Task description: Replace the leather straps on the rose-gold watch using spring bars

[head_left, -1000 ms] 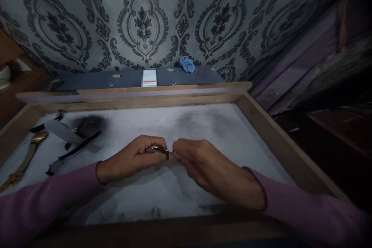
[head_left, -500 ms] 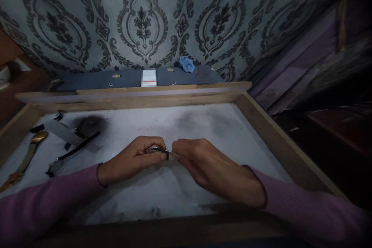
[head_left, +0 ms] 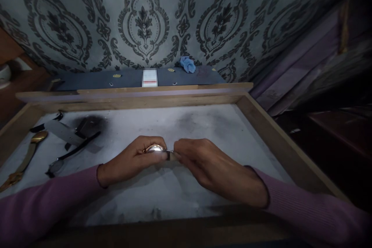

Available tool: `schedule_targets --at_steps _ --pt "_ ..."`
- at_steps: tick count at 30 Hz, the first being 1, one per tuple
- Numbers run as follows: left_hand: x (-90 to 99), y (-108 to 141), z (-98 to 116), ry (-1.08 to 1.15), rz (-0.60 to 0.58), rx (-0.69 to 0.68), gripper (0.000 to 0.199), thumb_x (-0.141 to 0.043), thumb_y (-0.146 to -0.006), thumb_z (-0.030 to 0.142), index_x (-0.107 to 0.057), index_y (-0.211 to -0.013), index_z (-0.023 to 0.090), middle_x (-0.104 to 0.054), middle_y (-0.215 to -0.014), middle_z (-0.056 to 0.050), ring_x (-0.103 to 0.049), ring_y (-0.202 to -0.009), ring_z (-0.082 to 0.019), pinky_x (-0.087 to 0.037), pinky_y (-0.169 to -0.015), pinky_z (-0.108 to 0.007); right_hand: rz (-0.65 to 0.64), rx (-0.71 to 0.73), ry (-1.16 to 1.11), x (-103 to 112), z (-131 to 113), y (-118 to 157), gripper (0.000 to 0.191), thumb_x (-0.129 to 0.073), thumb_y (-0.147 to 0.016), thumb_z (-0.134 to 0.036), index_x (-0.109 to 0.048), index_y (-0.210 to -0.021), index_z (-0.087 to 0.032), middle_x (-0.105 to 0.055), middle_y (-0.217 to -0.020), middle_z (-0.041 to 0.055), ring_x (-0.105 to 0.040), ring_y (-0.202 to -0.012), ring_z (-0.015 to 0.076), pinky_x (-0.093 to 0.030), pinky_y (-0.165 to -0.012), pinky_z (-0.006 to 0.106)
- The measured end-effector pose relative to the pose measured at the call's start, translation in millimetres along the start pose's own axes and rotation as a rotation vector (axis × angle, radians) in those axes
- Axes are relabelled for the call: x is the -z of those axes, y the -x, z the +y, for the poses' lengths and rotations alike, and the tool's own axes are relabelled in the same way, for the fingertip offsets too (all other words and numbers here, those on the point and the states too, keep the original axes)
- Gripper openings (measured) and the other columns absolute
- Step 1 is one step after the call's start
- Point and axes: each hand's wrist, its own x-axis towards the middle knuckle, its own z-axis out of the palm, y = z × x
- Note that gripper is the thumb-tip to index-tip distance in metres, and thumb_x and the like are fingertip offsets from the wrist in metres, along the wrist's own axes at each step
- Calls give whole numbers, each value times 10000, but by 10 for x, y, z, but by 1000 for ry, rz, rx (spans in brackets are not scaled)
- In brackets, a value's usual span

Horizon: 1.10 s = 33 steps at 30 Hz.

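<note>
My left hand [head_left: 135, 159] is closed around a wristwatch [head_left: 155, 148], its round, shiny metal case showing between thumb and forefinger. Light glints brightly off the case. A short dark piece, perhaps strap, shows just past the thumb tip. Close on the right, my right hand [head_left: 203, 161] has its fingers pinched together on a thin metal tool [head_left: 170, 151]. That tool reaches leftward to the watch's edge; most of it is hidden in the fingers. Both hands are held above the white surface of a wooden-framed tray [head_left: 174, 197].
At the tray's left lie a gold watch [head_left: 38, 136], a dark-strapped watch [head_left: 56, 166] and a grey strap [head_left: 62, 131]. Behind the raised wooden rim [head_left: 162, 102] are a small white box [head_left: 149, 77] and a crumpled blue cloth [head_left: 187, 64], before a patterned wall.
The watch case has tilted slightly, so its face now shows more and catches bright light. My right hand has shifted a touch to the right, with the tool still at the watch.
</note>
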Motion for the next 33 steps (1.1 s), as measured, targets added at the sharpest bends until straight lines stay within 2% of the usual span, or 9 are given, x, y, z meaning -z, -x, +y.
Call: schedule_targets --at_steps 17,33 --pt "-4 -15 1 51 24 -1 195 -550 -859 291 -570 -734 143 -348 -597 60 -277 -553 -82 -214 -511 -225 30 -2 -10 -1 -2 9 239 -387 -860 -77 -305 -671 -199 -384 -607 -41 -359 -518 84 -267 -503 226" --pt "-5 -19 33 53 15 33 229 -543 -833 292 -500 -651 160 -355 -567 64 -281 -530 -83 -242 -513 -222 44 -16 -26 -38 -6 14 254 -377 -884 -102 -298 -664 -201 -372 -602 -39 -351 -512 86 -257 -497 233"
